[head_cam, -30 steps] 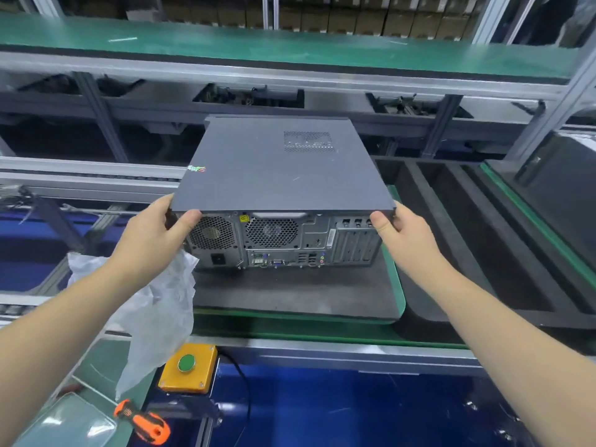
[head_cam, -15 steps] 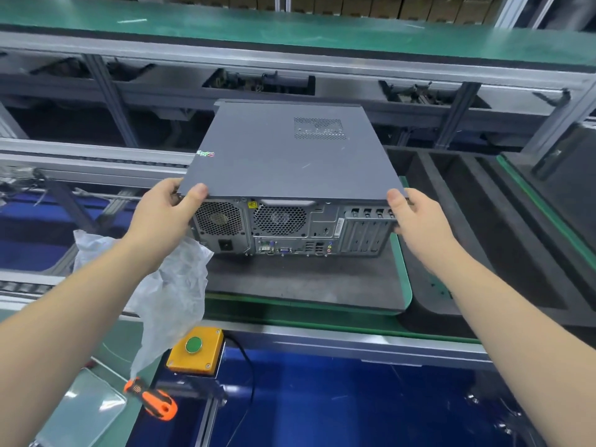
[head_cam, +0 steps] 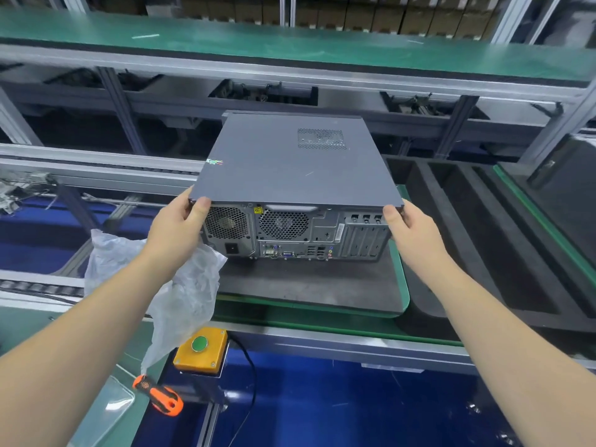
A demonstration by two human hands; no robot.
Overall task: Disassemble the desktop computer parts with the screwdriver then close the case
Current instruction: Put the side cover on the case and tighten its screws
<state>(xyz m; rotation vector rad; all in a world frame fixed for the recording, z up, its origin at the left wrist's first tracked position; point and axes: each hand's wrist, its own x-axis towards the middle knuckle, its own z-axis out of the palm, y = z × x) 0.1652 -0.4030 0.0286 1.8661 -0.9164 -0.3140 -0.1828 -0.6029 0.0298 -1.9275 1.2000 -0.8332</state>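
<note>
A dark grey desktop computer case [head_cam: 290, 233] lies flat on a black mat, its rear panel with fans and ports facing me. The grey cover panel [head_cam: 290, 162] lies on top of it, its near edge slightly raised above the rear panel. My left hand [head_cam: 180, 227] grips the cover's near left corner, thumb on top. My right hand [head_cam: 409, 230] grips the near right corner the same way. An orange and black screwdriver [head_cam: 159, 395] lies at the lower left on the bench edge.
A crumpled clear plastic bag [head_cam: 180, 295] hangs under my left forearm. A yellow box with a green button [head_cam: 200, 350] sits at the bench front. The green-edged pallet [head_cam: 401, 285] carries the mat. Black foam trays [head_cam: 483, 240] lie to the right; a green shelf [head_cam: 258, 43] runs behind.
Both hands keep their grip on the cover's near corners. The case sits a little farther up and right in view as my head shifts; the cover's position on the case looks nearly unchanged.
</note>
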